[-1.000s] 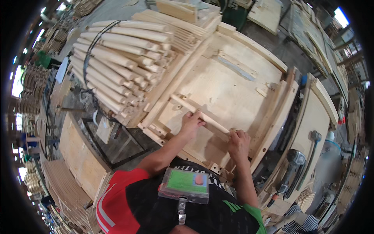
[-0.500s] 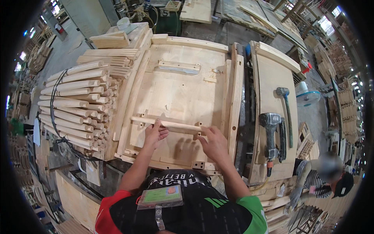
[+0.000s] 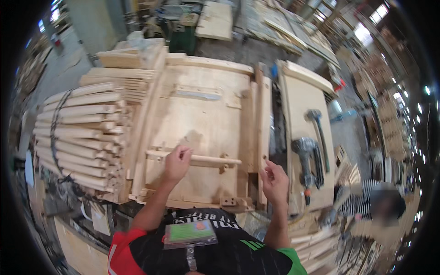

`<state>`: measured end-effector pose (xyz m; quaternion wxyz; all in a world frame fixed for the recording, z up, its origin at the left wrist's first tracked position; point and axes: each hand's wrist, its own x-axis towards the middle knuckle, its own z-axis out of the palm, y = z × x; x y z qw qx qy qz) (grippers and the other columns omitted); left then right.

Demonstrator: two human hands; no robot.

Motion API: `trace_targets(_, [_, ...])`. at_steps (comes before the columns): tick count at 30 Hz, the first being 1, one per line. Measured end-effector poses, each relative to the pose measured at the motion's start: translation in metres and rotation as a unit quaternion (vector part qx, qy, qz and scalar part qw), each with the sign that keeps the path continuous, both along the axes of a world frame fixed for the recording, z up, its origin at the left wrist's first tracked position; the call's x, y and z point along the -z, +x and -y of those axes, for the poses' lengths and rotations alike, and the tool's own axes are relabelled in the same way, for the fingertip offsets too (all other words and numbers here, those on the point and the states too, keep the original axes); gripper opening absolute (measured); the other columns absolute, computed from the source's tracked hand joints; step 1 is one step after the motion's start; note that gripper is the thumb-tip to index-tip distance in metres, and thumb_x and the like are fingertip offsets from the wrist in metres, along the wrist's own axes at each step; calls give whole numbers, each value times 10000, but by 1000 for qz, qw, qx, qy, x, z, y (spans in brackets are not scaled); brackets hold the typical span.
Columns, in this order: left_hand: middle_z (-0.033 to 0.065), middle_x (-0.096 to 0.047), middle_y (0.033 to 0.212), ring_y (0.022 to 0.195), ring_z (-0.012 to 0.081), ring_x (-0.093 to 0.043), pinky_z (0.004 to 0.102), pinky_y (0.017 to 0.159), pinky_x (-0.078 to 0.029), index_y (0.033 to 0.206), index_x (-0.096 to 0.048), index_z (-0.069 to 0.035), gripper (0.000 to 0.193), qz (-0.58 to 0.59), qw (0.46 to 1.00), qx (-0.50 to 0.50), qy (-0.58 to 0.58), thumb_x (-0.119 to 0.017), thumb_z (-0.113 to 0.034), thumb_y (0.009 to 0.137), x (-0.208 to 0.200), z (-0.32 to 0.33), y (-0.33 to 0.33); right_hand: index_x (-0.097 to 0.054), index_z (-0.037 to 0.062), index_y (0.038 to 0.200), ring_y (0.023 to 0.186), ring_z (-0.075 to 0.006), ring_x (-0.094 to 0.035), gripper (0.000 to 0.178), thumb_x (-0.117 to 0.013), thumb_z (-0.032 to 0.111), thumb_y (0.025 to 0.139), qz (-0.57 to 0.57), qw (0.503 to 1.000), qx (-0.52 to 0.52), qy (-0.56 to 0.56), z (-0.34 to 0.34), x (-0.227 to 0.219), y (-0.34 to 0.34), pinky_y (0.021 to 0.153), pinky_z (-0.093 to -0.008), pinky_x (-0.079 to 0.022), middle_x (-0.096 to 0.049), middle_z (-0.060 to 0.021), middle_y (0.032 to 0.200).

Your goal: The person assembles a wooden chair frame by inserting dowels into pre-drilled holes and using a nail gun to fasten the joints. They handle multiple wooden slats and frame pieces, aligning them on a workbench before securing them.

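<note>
A slim wooden rod [image 3: 213, 160] lies across small wooden blocks on the near part of a plywood jig board [image 3: 201, 121]. My left hand [image 3: 178, 163] is over the rod's left half, its fingers curled together; whatever they may hold is hidden. Off the rod's right end, my right hand [image 3: 275, 181] is beside the jig's right wooden rail [image 3: 264, 133]. Its fingers are bent and pressed together, and I cannot make out anything in them. A block with dark holes [image 3: 230, 201] sits at the jig's near edge.
Tied turned wooden legs [image 3: 78, 133] are stacked at the left, near flat wooden strips [image 3: 119, 75]. On the right-hand board lie a nail gun [image 3: 305, 153] and a hammer [image 3: 318, 133]. Another person [image 3: 366, 199] in stripes is at the lower right.
My right hand has left the rod and moved right, past the right rail. My left hand has curled its fingers over the rod. The whole view has shifted slightly.
</note>
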<state>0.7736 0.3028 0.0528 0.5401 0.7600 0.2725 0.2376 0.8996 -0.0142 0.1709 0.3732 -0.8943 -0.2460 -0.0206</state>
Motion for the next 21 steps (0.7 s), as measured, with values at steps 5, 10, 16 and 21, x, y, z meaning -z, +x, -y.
trace_targets(5, [172,-739,906,826,379,-710,456,755,-561,995,-703,-62,172,-18,986,-7,165,-703,-233,973,-11,-29,33,-703,8,1259,849,-133,-688,300,-732,46,962,-50,993,-93,60,-58,-17,34,765,-279,-576,-704,-94,984])
trace_targets(10, [159,-745,890,825,356,-727,445,731,-561,1000,-709,-66,185,-92,981,-41,165,-694,-250,985,14,-45,28,-715,32,1244,869,-214,-715,317,-748,129,944,-26,948,-308,76,-227,-37,65,740,-310,-577,-720,-126,993])
trace_targets(16, [147,-759,908,811,257,-741,370,752,-568,1086,-716,-41,194,-45,996,-74,28,-680,-212,1002,16,-43,37,-650,25,1333,1057,-401,-674,492,-782,197,891,146,921,-352,85,-410,-31,107,917,-467,-548,-677,-215,1170])
trace_targets(21, [75,-759,934,817,141,-701,303,778,-565,1060,-696,-22,139,-15,998,-66,-21,-661,-154,1032,23,-51,34,-634,47,1381,1133,-388,-669,514,-769,195,908,134,894,-427,-34,-453,-31,122,986,-425,-530,-680,-206,1245])
